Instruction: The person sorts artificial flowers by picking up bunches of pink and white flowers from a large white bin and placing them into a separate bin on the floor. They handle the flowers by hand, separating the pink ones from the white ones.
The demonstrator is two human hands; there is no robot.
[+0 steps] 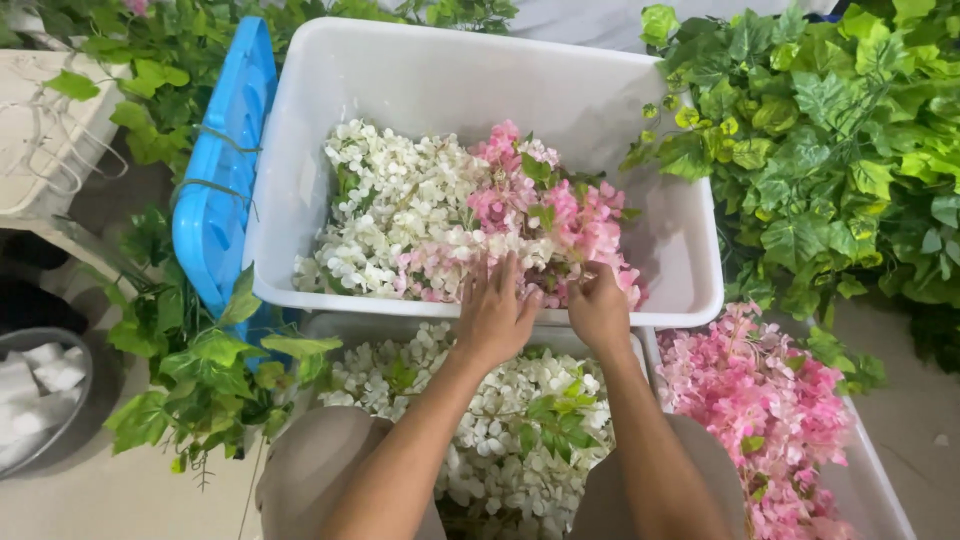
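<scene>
At about 8 o'clock, at the left edge, a grey bowl (40,400) holds white lumps. Just above and right of it, at 9 to 10 o'clock, a blue lid (215,180) leans against the big white tub (690,260), with green leafy vines (190,370) hanging over and below it. The tub sits at 12 o'clock. Inside it lie white flowers (390,205) on the left and pink flowers (570,215) on the right.

In the middle, the left hand (493,310) lies flat with its fingers spread, pressing on the flowers at the tub's near rim; it grips nothing. Just beside it, toward 3 o'clock, the right hand (598,308) is curled shut among the pink flowers; I cannot tell what it pinches.

At 6 o'clock, between the arms, sits a heap of white blossoms (500,440). At 4 o'clock lies a pink blossom pile (750,400). At 2 o'clock stands a big green leafy bush (830,140).
</scene>
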